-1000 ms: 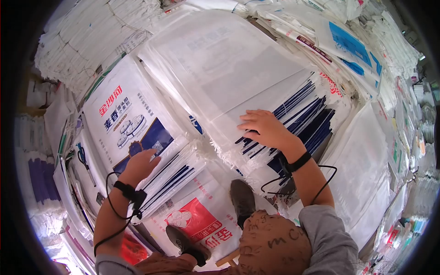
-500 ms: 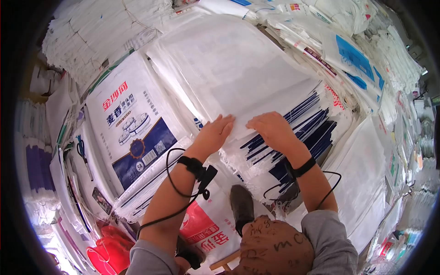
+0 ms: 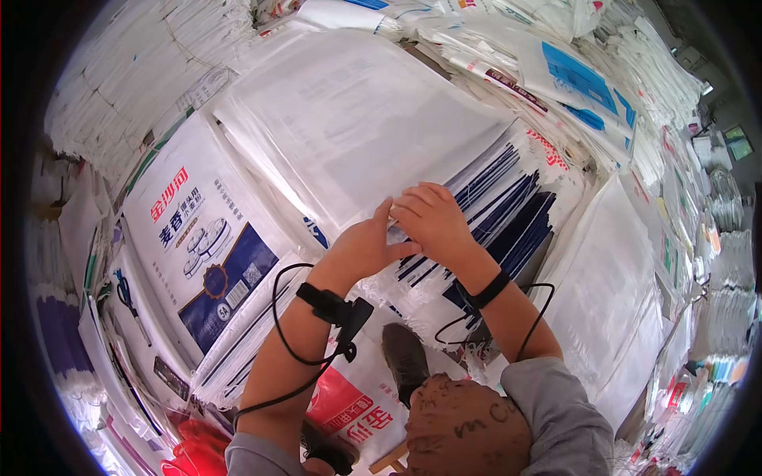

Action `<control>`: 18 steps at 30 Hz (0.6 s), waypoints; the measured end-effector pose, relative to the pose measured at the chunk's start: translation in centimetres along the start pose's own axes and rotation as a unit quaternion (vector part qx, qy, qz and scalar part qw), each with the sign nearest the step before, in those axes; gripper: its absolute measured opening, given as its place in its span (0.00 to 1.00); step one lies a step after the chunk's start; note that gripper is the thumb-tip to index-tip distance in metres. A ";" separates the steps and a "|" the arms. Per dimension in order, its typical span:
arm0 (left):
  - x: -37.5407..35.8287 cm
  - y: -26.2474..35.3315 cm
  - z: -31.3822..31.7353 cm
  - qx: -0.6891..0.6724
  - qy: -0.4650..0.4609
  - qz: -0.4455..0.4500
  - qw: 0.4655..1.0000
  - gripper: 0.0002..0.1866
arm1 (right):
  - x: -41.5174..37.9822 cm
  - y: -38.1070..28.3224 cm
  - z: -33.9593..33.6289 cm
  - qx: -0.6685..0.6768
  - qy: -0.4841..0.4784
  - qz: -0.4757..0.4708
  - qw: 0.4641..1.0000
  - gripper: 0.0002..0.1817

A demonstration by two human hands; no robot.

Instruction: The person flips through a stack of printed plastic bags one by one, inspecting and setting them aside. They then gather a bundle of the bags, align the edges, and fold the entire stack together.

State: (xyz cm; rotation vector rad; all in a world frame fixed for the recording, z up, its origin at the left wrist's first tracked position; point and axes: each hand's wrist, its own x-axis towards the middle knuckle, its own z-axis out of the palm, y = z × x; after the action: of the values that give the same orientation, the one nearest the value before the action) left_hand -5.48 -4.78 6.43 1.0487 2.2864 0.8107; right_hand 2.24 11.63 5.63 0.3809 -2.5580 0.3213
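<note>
My left hand point(image 3: 363, 247) is at the near edge of a tall stack of flattened white woven bags point(image 3: 357, 103). Its thumb points right, apart from the raised index finger; some fingers are hidden. My right hand point(image 3: 436, 226) lies close beside it on the same edge, fingers slightly bent and spread, pointing left. Its thumb is out of sight. Below and right of it, dark blue folded bag edges point(image 3: 516, 210) fan out from the stack. Whether either hand pinches a bag edge is not visible.
Left of the stack lies a pile of printed flour bags point(image 3: 198, 246). Blue-handled scissors point(image 3: 124, 293) rest farther left. A red bundle point(image 3: 198, 451) is at lower left, a red-printed bag point(image 3: 349, 404) at my feet. White bags point(image 3: 603, 278) stand at right; bales point(image 3: 127, 79) rise behind.
My hands have come together at the stack's near edge. The right hand has shifted left and its fingers are more bent; the left thumb now sticks out. The view has shifted slightly.
</note>
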 end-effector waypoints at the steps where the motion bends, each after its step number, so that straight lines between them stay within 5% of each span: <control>1: 0.6 -0.9 1.0 0.001 -0.001 0.002 1.000 0.33 | -0.5 0.1 0.1 -0.002 0.002 0.001 1.000 0.11; 4: 1.6 -2.1 2.3 0.039 0.067 0.053 0.996 0.22 | -2.9 0.6 0.5 0.029 0.087 0.115 0.989 0.11; 7: 1.9 -1.9 2.1 0.053 0.038 -0.025 0.998 0.17 | -4.6 1.2 -0.3 0.012 0.084 0.175 0.981 0.12; 10: 1.6 -2.4 2.3 0.006 0.083 -0.064 0.994 0.17 | -4.7 1.4 -0.7 0.015 -0.017 0.117 0.993 0.14; 16: 0.7 -2.0 1.7 -0.045 0.093 -0.009 0.995 0.17 | -4.0 1.9 1.0 0.023 -0.112 0.023 0.993 0.15; 18: 0.7 -2.4 2.0 -0.091 0.148 0.075 0.982 0.19 | -3.5 1.9 1.1 0.022 -0.142 0.018 0.989 0.15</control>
State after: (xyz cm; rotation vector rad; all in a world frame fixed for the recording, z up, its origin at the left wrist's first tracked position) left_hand -5.81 -4.84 3.22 1.0867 2.3346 1.2872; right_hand 3.96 13.80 2.53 0.4247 -2.8429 0.3598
